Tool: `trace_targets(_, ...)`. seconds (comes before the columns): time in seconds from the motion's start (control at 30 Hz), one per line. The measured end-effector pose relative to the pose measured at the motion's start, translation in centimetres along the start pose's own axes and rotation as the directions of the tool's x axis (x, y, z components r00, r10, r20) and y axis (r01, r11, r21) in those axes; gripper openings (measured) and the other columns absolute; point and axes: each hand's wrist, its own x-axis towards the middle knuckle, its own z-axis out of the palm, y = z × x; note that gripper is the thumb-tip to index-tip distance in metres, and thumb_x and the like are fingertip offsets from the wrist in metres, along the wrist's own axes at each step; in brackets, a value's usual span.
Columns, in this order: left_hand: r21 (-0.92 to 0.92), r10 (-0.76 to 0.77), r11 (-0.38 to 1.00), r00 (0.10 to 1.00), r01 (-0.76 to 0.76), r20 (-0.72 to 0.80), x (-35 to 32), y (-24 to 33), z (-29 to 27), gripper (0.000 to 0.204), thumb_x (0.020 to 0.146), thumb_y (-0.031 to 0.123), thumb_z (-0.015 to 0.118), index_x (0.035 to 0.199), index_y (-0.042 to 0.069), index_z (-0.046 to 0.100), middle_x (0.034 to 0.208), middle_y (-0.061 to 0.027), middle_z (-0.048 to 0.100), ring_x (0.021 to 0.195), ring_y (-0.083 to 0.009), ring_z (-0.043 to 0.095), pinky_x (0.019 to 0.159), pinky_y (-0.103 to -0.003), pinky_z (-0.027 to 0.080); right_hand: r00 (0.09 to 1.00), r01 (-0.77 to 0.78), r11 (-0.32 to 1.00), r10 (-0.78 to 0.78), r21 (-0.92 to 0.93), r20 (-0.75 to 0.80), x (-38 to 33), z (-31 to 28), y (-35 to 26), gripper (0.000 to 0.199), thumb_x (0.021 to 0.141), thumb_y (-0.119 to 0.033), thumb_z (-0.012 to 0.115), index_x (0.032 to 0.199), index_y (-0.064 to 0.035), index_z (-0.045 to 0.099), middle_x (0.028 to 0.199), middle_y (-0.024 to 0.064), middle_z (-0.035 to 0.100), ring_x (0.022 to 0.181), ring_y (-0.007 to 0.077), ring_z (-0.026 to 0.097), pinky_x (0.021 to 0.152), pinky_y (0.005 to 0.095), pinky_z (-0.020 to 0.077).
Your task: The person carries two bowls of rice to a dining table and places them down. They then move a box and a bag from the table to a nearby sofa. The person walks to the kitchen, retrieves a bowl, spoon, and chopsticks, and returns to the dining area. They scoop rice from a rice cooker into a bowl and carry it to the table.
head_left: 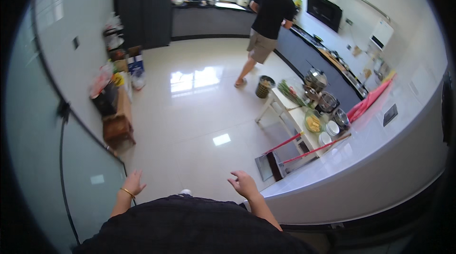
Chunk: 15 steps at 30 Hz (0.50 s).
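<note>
My left hand [134, 183], with a gold bangle at the wrist, hangs low beside the frosted glass door [88, 168]. Its fingers are loosely spread and nothing is in them. On the other side of my dark top [190, 225], my right hand [245, 184] is held out over the floor, fingers a little bent and apart, also holding nothing. Nearest to it are a long-handled dustpan [262, 167] and a broom [275, 165], both with red handles, at the foot of a white table [298, 116].
Green vegetables [290, 92], a bowl of yellow food [313, 123], white bowls [332, 128] and metal pots [316, 79] crowd the table. A bin [264, 87] stands beside it. Another person [269, 14] is at the far counter [213, 22]. Bags and boxes [114, 95] line the left wall.
</note>
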Motion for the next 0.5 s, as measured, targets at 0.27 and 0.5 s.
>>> trace_targets(0.27,-0.014,0.557,0.823,0.811,-0.568,-0.179,33.2,14.0,-12.4,0.062,0.076,0.023,0.063,0.129,0.003,0.036,0.128,-0.0270,0.038,0.105,-0.0386,0.048,0.090,-0.042,0.040,0.827,-0.509,0.859,0.505,0.053,-0.249,9.6,-4.6,11.4,0.032,0.073,-0.023,0.068,0.096,-0.0003,0.061,0.088,0.0154,0.063,0.067,0.0244,0.062,0.064,0.0338,0.0490)
trace_targets(0.5,-0.099,0.668,0.727,0.734,-0.679,-0.125,52.0,26.0,-14.9,0.060,0.077,0.021,0.063,0.128,0.004,0.037,0.127,-0.0240,0.041,0.106,-0.0381,0.048,0.091,-0.040,0.039,0.765,-0.566,0.824,0.539,0.029,-0.352,26.6,-9.8,22.6,0.030,0.071,-0.021,0.069,0.093,-0.0016,0.062,0.084,0.0140,0.062,0.067,0.0242,0.062,0.065,0.0329,0.0486)
